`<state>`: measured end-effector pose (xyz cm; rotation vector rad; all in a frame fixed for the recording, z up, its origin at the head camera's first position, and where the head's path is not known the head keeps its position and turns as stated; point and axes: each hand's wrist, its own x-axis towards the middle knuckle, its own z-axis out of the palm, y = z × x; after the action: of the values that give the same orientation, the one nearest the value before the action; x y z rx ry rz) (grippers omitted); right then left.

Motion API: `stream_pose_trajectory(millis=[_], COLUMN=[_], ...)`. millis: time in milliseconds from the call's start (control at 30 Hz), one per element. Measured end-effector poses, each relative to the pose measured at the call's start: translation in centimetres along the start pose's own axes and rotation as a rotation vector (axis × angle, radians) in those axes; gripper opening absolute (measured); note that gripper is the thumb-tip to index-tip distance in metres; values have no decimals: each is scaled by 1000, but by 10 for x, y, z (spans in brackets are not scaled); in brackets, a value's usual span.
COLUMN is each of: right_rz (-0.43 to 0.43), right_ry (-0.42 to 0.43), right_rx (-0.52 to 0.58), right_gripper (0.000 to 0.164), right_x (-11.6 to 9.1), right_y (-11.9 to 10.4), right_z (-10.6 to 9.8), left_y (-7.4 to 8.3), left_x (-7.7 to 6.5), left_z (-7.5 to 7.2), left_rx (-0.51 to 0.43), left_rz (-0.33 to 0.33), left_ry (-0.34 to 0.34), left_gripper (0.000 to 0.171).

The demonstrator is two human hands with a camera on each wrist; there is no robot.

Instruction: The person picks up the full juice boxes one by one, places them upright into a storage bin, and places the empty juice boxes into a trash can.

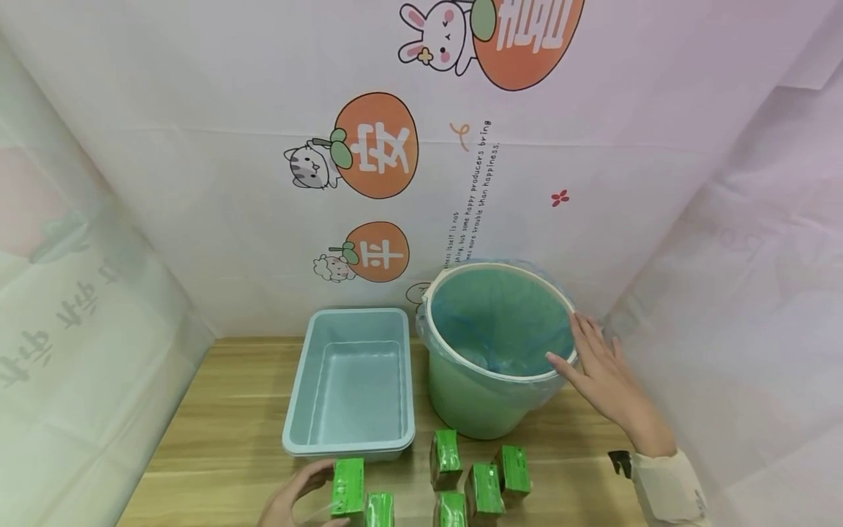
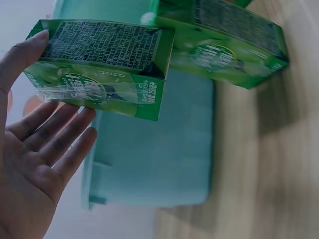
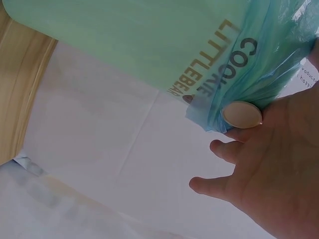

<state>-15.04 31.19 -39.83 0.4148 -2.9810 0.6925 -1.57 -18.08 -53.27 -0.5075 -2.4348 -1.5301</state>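
Note:
At the bottom of the head view my left hand [image 1: 295,499] holds a green juice carton [image 1: 348,486] between thumb and fingers. In the left wrist view the thumb lies on one end of this carton [image 2: 99,69], with the fingers at its printed side. Another green carton [image 2: 224,42] stands close by. My right hand [image 1: 602,377] rests at the right rim of a green bucket [image 1: 470,406] lined with a thin blue bag [image 1: 500,322]. Its fingers are extended; in the right wrist view they lie by a round cream knob [image 3: 241,115] on the bucket's side.
A pale blue rectangular tub [image 1: 358,395] stands left of the bucket on the wooden table [image 1: 217,424]. Several more green cartons [image 1: 446,461] stand upright in front of the bucket. Printed white cloth [image 1: 217,183] encloses the back and both sides.

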Motion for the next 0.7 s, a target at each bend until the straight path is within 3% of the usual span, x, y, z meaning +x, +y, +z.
stream_pose_trajectory(millis=[100,200,467,700], right_rz=[4,3,1,-1], right_ry=[-3,-4,-1,4], right_rx=[0,-3,-3,-1], right_gripper=[92,92,92,92], right_x=[0,1,1,0], right_y=[-1,-1,1,1], right_z=[0,1,2,3], left_y=[4,9,16,19], left_x=[4,7,11,18], left_z=[-1,-3,-10,-20], left_rx=[6,19,78,85], left_rz=[51,37,99,138], left_ry=[-22,-24,45,57], left_gripper=[74,74,76,79])
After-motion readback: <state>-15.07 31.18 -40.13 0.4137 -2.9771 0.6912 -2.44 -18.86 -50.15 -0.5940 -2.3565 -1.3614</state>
